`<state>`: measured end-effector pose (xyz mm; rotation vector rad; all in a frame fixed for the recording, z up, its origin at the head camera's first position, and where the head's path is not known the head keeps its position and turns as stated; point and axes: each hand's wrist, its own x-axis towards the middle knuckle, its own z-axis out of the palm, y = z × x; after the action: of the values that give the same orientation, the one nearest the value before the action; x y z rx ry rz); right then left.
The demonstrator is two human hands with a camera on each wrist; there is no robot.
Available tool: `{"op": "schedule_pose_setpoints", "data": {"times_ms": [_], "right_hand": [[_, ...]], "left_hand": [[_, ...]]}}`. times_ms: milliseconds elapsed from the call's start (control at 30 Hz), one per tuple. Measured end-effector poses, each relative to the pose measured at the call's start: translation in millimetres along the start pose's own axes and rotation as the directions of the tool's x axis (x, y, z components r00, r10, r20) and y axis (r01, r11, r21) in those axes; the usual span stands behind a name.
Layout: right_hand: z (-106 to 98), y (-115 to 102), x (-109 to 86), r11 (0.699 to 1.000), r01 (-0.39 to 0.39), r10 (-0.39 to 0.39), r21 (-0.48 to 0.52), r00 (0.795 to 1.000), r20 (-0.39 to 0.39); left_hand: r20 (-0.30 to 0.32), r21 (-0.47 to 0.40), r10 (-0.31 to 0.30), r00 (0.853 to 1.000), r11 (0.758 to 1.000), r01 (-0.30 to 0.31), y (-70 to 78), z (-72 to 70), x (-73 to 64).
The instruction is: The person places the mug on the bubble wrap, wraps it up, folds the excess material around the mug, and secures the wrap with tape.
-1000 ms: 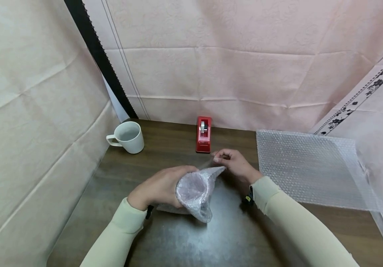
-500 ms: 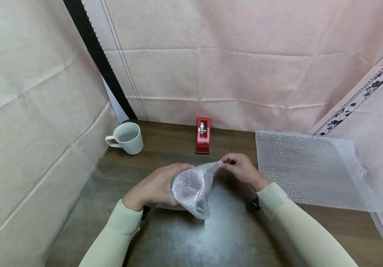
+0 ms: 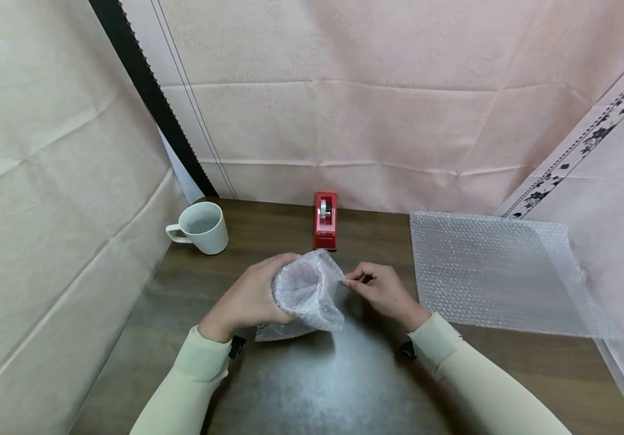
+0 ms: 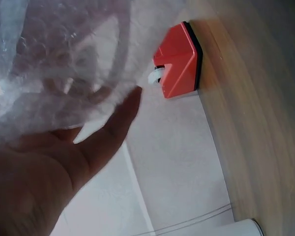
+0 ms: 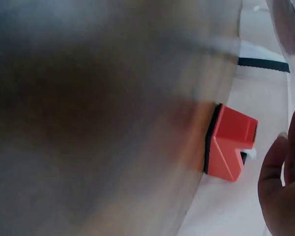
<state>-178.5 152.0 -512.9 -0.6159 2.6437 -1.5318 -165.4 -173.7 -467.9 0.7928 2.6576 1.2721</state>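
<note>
A round bundle of bubble wrap [image 3: 314, 296] is held above the table, its hollow, round end facing up. My left hand [image 3: 254, 296] grips its left side, the fingers behind it and the thumb in front. In the left wrist view the clear wrap [image 4: 64, 73] covers something rounded that shows only dimly. At the bundle's right edge my right hand [image 3: 385, 293] pinches the tip of a loose flap between thumb and fingertips. The flap stands up around the round end. A tail of wrap hangs below the left hand.
A red tape dispenser [image 3: 325, 220] stands just behind the bundle. At the back left is a white mug [image 3: 200, 228], handle to the left. A flat bubble wrap sheet [image 3: 485, 275] lies on the right. Cloth walls [image 3: 355, 133] enclose the brown table [image 3: 301, 393].
The right hand first draws the flap's corner out to the right, then brings it down and inward against the bundle. The bundle tips slightly in the left hand's grip, which stays.
</note>
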Motion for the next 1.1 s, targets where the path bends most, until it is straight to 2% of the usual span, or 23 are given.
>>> {"op": "schedule_pose_setpoints", "data": {"times_ms": [233, 333, 533, 833, 933, 1100], "right_hand": [[17.9, -2.1, 1.8, 0.998, -0.056, 0.056, -0.008, 0.995, -0.082], [21.8, 0.2, 2.0, 0.995, -0.098, 0.097, -0.004, 0.989, -0.111], [24.8, 11.1, -6.0, 0.984, -0.176, 0.175, 0.001, 0.982, -0.072], [26.4, 16.8, -6.8, 0.937, -0.289, 0.313, 0.196, 0.944, -0.105], [25.1, 19.8, -5.5, 0.932, -0.312, 0.332, 0.187, 0.94, -0.086], [14.4, 27.9, -6.3, 0.938, -0.267, 0.264, 0.221, 0.964, 0.044]], "left_hand": [[-0.05, 0.054, -0.063, 0.997, 0.996, 0.066, 2.9, 8.7, 12.3], [-0.056, 0.064, -0.073, 0.996, 0.995, 0.077, 4.2, 15.0, 17.1], [-0.056, 0.104, -0.089, 0.994, 0.99, 0.095, 9.2, 29.9, 23.0], [-0.079, 0.141, -0.096, 0.992, 0.984, 0.106, 17.1, 41.4, 38.9], [-0.073, 0.158, -0.099, 0.992, 0.981, 0.109, 17.6, 42.6, 43.7], [-0.071, 0.176, -0.12, 0.99, 0.976, 0.131, 20.3, 42.0, 47.9]]}}
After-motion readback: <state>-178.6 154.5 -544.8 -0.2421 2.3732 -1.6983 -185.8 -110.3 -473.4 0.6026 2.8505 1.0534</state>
